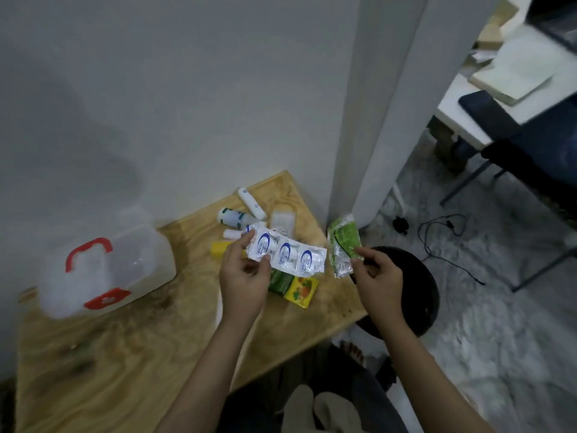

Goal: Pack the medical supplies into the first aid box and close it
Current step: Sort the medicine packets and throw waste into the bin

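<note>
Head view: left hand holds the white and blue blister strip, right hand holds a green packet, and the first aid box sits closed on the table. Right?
Not quite. The head view shows the box open, lid off its body. The rest holds: left hand pinches the strip, right hand holds the green packet.

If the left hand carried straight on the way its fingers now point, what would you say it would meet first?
Probably the white bottles lying on the wooden table beyond the left hand, which holds a white-and-blue blister strip. Depth is unclear, so it might pass above them to the wall.
</note>
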`<state>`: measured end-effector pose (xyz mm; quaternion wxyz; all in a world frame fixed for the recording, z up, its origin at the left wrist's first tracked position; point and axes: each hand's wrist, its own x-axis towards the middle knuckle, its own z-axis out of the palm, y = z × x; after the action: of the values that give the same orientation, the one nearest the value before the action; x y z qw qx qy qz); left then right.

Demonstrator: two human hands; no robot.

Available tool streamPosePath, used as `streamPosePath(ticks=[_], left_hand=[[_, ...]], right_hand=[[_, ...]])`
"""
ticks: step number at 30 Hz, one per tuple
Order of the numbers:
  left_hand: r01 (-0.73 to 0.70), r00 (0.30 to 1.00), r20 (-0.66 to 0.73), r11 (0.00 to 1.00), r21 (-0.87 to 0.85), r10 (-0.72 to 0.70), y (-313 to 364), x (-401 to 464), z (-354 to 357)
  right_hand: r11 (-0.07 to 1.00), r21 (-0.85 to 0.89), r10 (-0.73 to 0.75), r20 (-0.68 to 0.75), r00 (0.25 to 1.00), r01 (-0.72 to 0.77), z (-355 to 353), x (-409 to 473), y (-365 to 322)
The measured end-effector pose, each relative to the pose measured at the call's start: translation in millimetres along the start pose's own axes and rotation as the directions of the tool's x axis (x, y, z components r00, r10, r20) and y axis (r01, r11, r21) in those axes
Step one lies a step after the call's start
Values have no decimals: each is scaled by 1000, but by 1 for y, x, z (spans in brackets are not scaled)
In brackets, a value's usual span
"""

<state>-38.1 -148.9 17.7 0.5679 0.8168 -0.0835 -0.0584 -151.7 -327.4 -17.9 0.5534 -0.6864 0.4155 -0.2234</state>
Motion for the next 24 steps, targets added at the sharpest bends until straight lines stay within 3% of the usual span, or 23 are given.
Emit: streamPosePath(ticks=[5,9,13,19,24], left_hand=[[-129,964,247,984,126,95,19,-10,100],[-231,872,481,940,250,86,13,-21,169],[-309,777,629,882,356,18,6,-27,222],[-386,635,756,784,486,-156,-10,-34,254],[-374,625,763,794,479,-166,-12,-43,242]], right_hand=[[968,4,250,-159,955,-253,-61,14,44],[919,-10,381,-234,894,-394,-98,21,81],[882,-19,454,-229,861,-470,-125,32,106],[834,-105,518,-194,833,-542,-155,43,132],[845,-28,523,-169,835,-534,-159,34,130]])
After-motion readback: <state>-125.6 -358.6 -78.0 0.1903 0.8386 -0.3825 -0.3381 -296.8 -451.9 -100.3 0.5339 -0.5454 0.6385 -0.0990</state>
